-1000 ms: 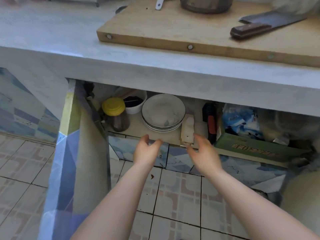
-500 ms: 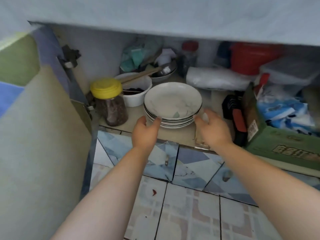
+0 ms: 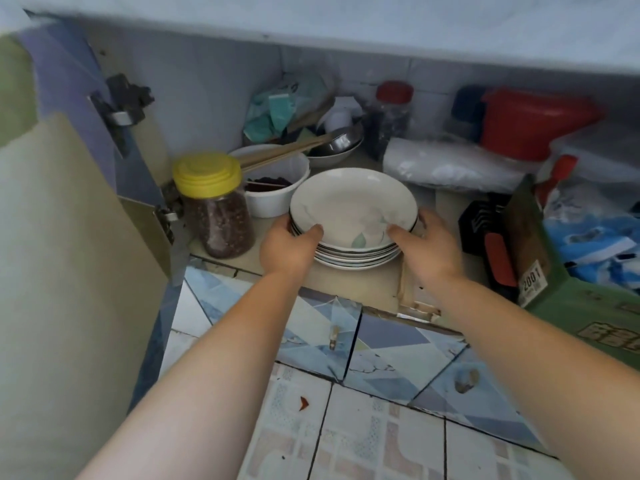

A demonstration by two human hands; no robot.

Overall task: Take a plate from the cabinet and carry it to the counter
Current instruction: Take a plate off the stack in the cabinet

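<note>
Reaching: both hands are now on the plate stack inside the open cabinet; half a second ago they were only at its near edge, and a second ago they hung outside the cabinet mouth, so the grasp is just forming.
Cabinet (image 3: pixel 214 84): low and open under the counter slab, whose underside crosses the top of the view.
Door (image 3: pixel 62 258): swung out on the left, beside the left forearm; it closes off that side.
Box (image 3: pixel 561 296): green carton on the right, well apart from the plates; it narrows the way out there.
Stack (image 3: pixel 356 258): several plates piled at the front of the shelf, close to its lip.
Plate (image 3: pixel 349 202): the top one, white with a faint leaf print, lying on the stack and not yet lifted.
Jar (image 3: pixel 214 206): yellow lid, just beside the left hand, near the stack.
Bowl (image 3: pixel 277 188): white, behind the jar, close to the plate's far left rim.
Left hand (image 3: pixel 285 249): clasping the stack's left rim, thumb on the top plate's near edge; how many plates it grips I cannot tell.
Right hand (image 3: pixel 426 247): clasping the right rim, thumb over the top plate's edge.
Meaning: I judge the lift comes next, with the carry to follow.
Room: open straight back toward the body over the tiled floor; overhead is tight under the slab.
</note>
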